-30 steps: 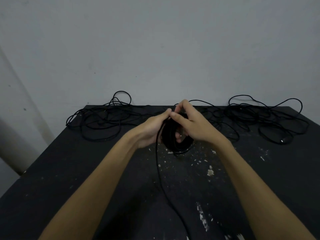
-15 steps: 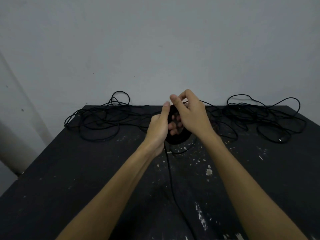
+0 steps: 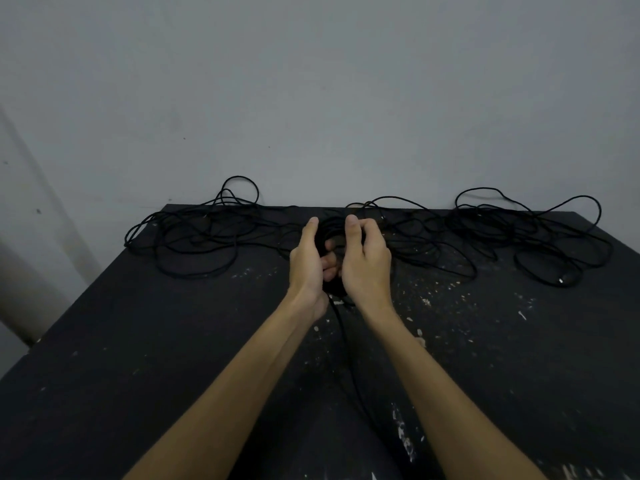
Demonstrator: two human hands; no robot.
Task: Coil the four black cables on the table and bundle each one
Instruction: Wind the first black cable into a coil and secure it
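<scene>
okay, both hands are up over the middle of the black table (image 3: 145, 341) with the coil (image 3: 333, 233) held between them, a bit nearer the back edge than it was a second ago. back then the thumbs met in a pinch at the top of the loop; now they have parted, and the left hand (image 3: 309, 268) has turned edge-on, its fingers curled through and around the left side of the bundle. the right hand (image 3: 367, 265) grips the right side, thumb up, fingers wrapped over the top where i can't see their tips. so both hands are closed on the coil, not loose.

my read: a new turn has just been laid on, and the hands are resetting for the next wrap, so this cable is still mid-coil, not bundled.

the coil stands roughly upright, its opening facing back toward me, ring plane running left to right. its free tail (image 3: 341, 327) drops from the bottom and trails straight toward me along the table, long axis near to far.

behind, loose cable lies in tangles: the left tangle (image 3: 194, 237) and the right tangle (image 3: 519, 237), still uncoiled along the back edge by the wall (image 3: 311, 98).
</scene>
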